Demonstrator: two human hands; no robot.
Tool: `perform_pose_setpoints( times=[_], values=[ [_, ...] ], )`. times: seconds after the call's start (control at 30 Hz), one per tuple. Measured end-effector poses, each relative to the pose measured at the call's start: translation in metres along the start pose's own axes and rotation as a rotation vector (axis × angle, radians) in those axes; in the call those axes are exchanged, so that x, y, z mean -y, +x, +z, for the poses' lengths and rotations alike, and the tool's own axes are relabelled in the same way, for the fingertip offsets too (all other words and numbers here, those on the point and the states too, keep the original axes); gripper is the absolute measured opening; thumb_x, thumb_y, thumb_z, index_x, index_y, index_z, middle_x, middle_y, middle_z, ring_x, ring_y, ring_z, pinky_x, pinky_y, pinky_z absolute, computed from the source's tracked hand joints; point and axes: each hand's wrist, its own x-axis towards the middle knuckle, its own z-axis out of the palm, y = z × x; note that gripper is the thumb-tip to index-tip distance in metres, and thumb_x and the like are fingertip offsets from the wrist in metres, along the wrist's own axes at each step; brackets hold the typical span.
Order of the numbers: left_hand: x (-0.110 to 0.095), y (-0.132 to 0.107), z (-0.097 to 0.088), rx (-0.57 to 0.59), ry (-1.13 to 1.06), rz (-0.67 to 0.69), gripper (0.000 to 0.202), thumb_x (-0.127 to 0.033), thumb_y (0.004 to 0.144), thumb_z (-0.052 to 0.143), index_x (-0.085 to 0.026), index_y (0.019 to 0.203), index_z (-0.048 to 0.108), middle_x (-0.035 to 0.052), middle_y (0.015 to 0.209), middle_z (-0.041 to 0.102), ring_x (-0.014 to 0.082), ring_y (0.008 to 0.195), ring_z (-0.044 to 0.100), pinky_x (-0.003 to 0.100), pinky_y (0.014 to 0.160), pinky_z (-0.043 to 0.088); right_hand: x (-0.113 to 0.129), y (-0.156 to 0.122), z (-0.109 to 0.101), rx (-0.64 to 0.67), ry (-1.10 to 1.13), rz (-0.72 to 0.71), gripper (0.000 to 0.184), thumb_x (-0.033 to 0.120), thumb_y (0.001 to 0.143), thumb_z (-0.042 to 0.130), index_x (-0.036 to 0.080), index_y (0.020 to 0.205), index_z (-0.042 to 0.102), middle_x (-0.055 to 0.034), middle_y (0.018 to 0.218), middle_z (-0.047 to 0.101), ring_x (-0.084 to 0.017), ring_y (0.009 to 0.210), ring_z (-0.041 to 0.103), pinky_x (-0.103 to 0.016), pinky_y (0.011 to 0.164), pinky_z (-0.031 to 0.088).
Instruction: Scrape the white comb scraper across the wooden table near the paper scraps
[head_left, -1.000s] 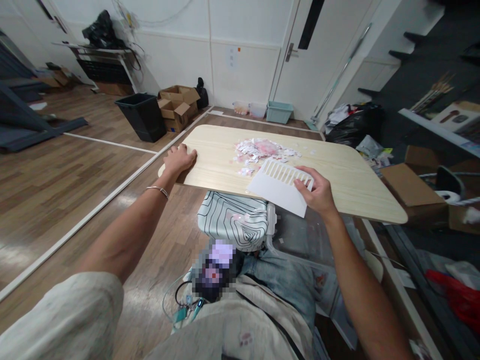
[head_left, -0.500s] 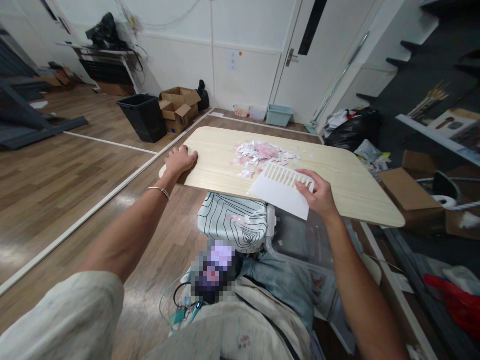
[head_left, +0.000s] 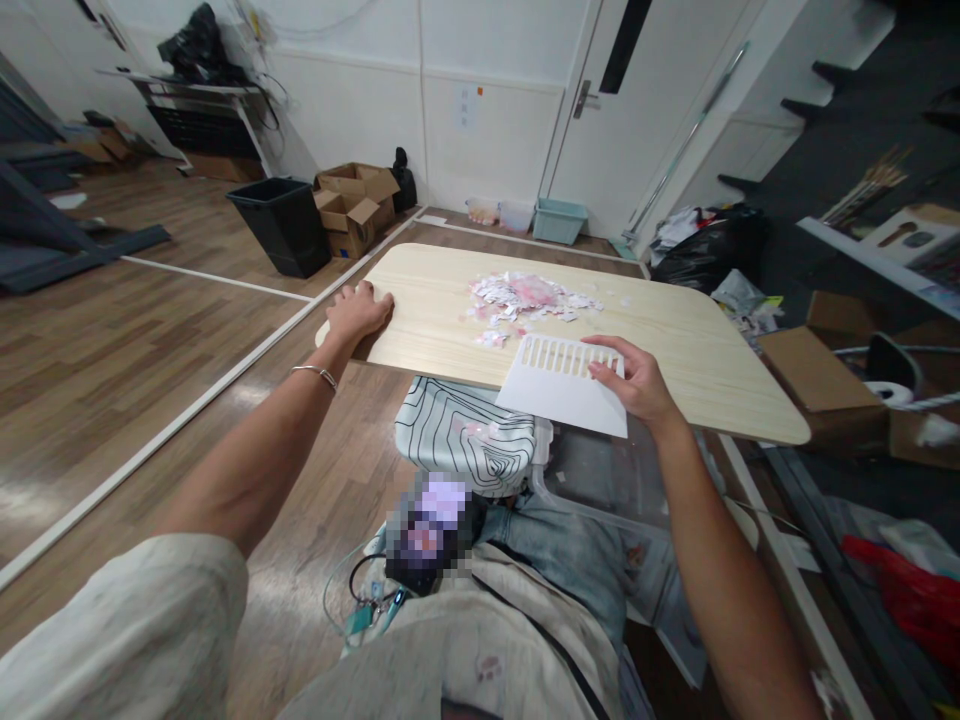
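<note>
A pale wooden tabletop [head_left: 675, 365] with rounded corners lies in front of me. At its left end my left hand [head_left: 358, 312] grips the edge, thumb on top and fingers curled toward the rim. A white flat scraper [head_left: 559, 395] with a row of slots along its upper part is held in my right hand [head_left: 636, 380], thumb over the slotted end. The scraper tilts across the tabletop's near edge. Just beyond it lies a heap of white and pink scraps [head_left: 525, 295], with smaller bits [head_left: 493, 338] nearer me.
Below the near edge are a patterned cushion-like item [head_left: 465, 430] with pink bits on it and a clear plastic bin [head_left: 600, 475]. A pixelated device [head_left: 431, 530] is at my lap. A black bin [head_left: 281, 225], cardboard boxes [head_left: 352, 205] and a blue-green basket [head_left: 560, 220] stand beyond.
The scraper has turned slightly and shifted a little in my right hand's grasp area, still held. My left hand stays on the tabletop's edge. The view has tilted slightly.
</note>
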Motion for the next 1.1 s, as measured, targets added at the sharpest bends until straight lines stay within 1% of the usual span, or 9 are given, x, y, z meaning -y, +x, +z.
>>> perform_pose_setpoints(
  times=[0.3,0.6,0.73,0.83,0.9,0.97,1.0,1.03,1.1],
  values=[
    [0.002,-0.001,0.0,-0.005,0.0,0.008,0.076,-0.059,0.095,0.036,-0.012,0.153,0.051,0.0317,0.155,0.053,0.0494,0.142,0.049,0.063,0.111,0.043,-0.001,0.001,0.001,-0.1,0.132,0.059,0.055,0.048,0.076,0.082,0.022,0.122,0.071,-0.0019,0.082,0.075,-0.018,0.056,0.063,-0.029,0.046,0.047],
    [0.004,-0.028,-0.013,0.016,0.052,0.051,0.068,-0.058,0.097,0.04,-0.018,0.15,0.054,0.0255,0.156,0.053,0.0463,0.144,0.049,0.059,0.116,0.041,-0.009,0.003,-0.003,-0.134,0.159,0.089,0.054,0.048,0.075,0.083,0.024,0.122,0.07,-0.0008,0.077,0.074,-0.019,0.052,0.064,-0.029,0.043,0.047],
    [0.025,-0.072,-0.026,0.02,0.018,0.16,0.053,-0.051,0.097,0.044,-0.025,0.139,0.063,0.0159,0.156,0.056,0.0419,0.147,0.046,0.058,0.121,0.036,-0.009,0.003,-0.003,-0.13,0.198,0.079,0.053,0.045,0.075,0.085,0.024,0.121,0.071,-0.0009,0.078,0.074,-0.019,0.053,0.064,-0.029,0.043,0.048],
    [0.04,-0.133,-0.037,-0.072,-0.288,0.211,0.037,-0.051,0.095,0.047,-0.028,0.108,0.073,0.0118,0.139,0.067,0.0331,0.134,0.059,0.045,0.117,0.046,-0.007,0.003,-0.002,-0.13,0.202,0.093,0.052,0.045,0.074,0.085,0.023,0.119,0.071,-0.0003,0.076,0.073,-0.018,0.052,0.063,-0.029,0.043,0.047],
    [0.041,-0.185,-0.042,-0.144,-0.544,0.178,0.032,-0.055,0.096,0.05,-0.031,0.093,0.072,0.0091,0.115,0.074,0.0322,0.113,0.068,0.045,0.103,0.054,-0.005,0.003,-0.002,-0.134,0.21,0.102,0.051,0.044,0.074,0.085,0.023,0.119,0.071,-0.0003,0.075,0.072,-0.018,0.053,0.063,-0.028,0.043,0.046],
    [0.031,-0.242,-0.042,-0.003,-0.794,0.133,0.029,-0.058,0.092,0.061,-0.033,0.078,0.07,0.0058,0.087,0.073,0.0304,0.091,0.07,0.046,0.088,0.056,-0.005,0.003,-0.002,-0.142,0.216,0.1,0.051,0.043,0.073,0.086,0.023,0.118,0.072,-0.0006,0.076,0.073,-0.017,0.053,0.063,-0.028,0.043,0.047],
    [0.023,-0.272,-0.04,0.165,-0.942,0.11,0.03,-0.058,0.088,0.066,-0.032,0.073,0.071,0.0049,0.076,0.07,0.0278,0.077,0.067,0.044,0.077,0.056,-0.005,0.003,-0.002,-0.144,0.213,0.095,0.051,0.043,0.073,0.086,0.024,0.118,0.072,-0.0009,0.077,0.073,-0.017,0.054,0.063,-0.028,0.043,0.047],
    [0.016,-0.301,-0.036,0.36,-1.108,0.068,0.03,-0.06,0.086,0.068,-0.034,0.075,0.074,0.003,0.064,0.064,0.0238,0.059,0.06,0.042,0.064,0.052,-0.006,0.003,-0.002,-0.145,0.207,0.09,0.051,0.044,0.074,0.085,0.024,0.118,0.072,-0.0013,0.078,0.074,-0.018,0.054,0.064,-0.028,0.043,0.048],
    [0.004,-0.361,-0.023,0.874,-1.43,0.004,0.033,-0.067,0.088,0.057,-0.043,0.091,0.079,0.0001,0.049,0.051,0.0214,0.043,0.05,0.041,0.053,0.044,-0.007,0.003,-0.003,-0.145,0.188,0.082,0.052,0.046,0.075,0.084,0.024,0.12,0.071,-0.0021,0.08,0.075,-0.018,0.055,0.065,-0.029,0.044,0.049]
  ],
)
